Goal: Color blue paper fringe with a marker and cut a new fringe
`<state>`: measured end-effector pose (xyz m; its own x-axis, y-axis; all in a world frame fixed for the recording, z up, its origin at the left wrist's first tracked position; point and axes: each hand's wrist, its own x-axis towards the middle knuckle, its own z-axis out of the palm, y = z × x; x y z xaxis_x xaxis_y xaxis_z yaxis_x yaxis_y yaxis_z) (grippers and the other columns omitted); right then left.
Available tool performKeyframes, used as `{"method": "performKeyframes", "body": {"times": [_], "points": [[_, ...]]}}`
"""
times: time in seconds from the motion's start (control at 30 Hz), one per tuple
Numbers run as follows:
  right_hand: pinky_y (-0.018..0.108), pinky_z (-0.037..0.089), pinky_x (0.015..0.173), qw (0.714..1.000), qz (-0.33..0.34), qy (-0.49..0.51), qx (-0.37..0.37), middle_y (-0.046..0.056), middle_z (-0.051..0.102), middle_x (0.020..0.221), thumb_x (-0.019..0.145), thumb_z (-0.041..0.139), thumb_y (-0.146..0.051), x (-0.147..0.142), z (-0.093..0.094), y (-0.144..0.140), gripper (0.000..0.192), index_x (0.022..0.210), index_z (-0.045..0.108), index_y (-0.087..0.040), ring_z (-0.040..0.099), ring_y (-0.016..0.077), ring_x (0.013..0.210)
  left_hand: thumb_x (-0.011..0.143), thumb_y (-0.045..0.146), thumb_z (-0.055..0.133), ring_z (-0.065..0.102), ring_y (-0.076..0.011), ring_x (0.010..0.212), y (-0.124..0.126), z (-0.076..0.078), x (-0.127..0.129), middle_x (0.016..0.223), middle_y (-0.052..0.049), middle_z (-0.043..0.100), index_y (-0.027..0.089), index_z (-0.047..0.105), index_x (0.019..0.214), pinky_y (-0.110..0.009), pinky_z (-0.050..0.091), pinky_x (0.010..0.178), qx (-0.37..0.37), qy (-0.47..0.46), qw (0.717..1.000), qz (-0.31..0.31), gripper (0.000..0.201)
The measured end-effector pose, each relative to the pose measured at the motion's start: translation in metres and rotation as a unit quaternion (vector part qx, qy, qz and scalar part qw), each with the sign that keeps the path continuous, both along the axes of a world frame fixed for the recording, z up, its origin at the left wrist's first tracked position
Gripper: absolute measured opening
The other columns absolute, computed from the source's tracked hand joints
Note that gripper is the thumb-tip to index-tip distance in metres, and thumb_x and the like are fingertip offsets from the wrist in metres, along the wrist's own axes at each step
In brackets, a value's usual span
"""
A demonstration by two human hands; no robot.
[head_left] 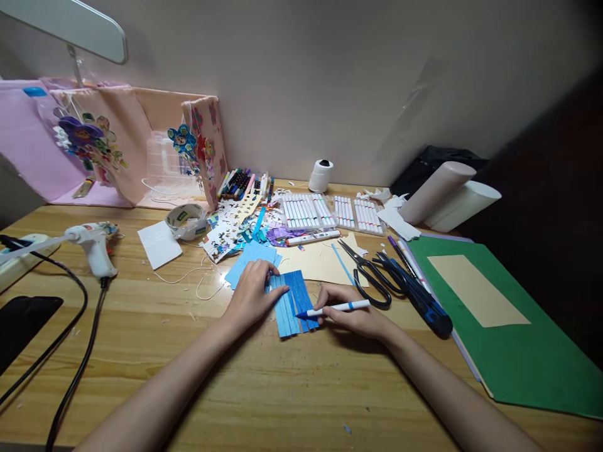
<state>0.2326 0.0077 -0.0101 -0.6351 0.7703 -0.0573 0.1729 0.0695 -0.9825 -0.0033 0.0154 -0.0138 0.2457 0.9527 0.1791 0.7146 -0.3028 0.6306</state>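
Observation:
A blue paper piece (pixel 286 306), slit into strips along its near side, lies on the table in front of me. Its right part is a darker blue than its left. My left hand (pixel 254 290) rests on the paper's upper left, thumb on the strips and fingers bent. In my right hand (pixel 353 314) is a white marker (pixel 347 306) with a blue tip, which points left and meets the darker strips. Beneath and behind my left hand is a light blue sheet (pixel 249 257). Black-handled scissors (pixel 370 276) lie open just beyond my right hand.
A glue gun (pixel 98 248) with black cables stands at left, near a tape roll (pixel 185 220). Behind are paper scraps (pixel 230 229), marker sets (pixel 306 210) and a thread spool (pixel 321 176). A utility knife (pixel 424 307) and green sheet (pixel 518 358) lie right.

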Motion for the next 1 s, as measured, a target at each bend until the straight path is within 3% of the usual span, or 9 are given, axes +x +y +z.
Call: {"method": "performKeyframes", "body": {"times": [0.73,0.83,1.0], "points": [[0.027,0.045,0.062,1.0,-0.006,0.02,-0.023,0.005,0.063,0.076,0.082,0.06,-0.04,0.0006,-0.0043,0.0001,0.025,0.08,0.057,-0.015,0.061,0.0164,0.068,0.079,0.032,0.064,0.048,-0.0209,0.081,0.0,0.0006,-0.0003,0.084,-0.003,0.054,0.021,0.051,0.088,-0.033,0.039,0.071,0.001,-0.019,1.0,-0.005,0.019],[0.028,0.047,0.061,0.998,-0.029,0.048,-0.021,0.004,0.062,0.075,0.082,0.06,-0.041,0.0007,-0.0059,-0.0001,0.025,0.079,0.056,-0.016,0.061,0.0164,0.067,0.081,0.027,0.061,0.048,-0.0194,0.079,-0.0018,0.0036,-0.0008,0.08,-0.001,0.052,0.021,0.051,0.085,-0.032,0.039,0.07,0.004,-0.044,0.999,-0.004,0.012],[0.033,0.049,0.075,0.982,-0.15,0.11,0.036,0.004,0.064,0.081,0.086,0.056,-0.039,0.0001,0.0016,-0.0015,0.02,0.089,0.058,-0.02,0.063,0.0187,0.08,0.084,0.027,0.057,0.049,-0.0181,0.076,-0.0016,0.0071,-0.002,0.079,-0.001,0.052,0.021,0.051,0.083,-0.031,0.04,0.068,0.015,-0.074,0.997,0.009,0.009]]}}
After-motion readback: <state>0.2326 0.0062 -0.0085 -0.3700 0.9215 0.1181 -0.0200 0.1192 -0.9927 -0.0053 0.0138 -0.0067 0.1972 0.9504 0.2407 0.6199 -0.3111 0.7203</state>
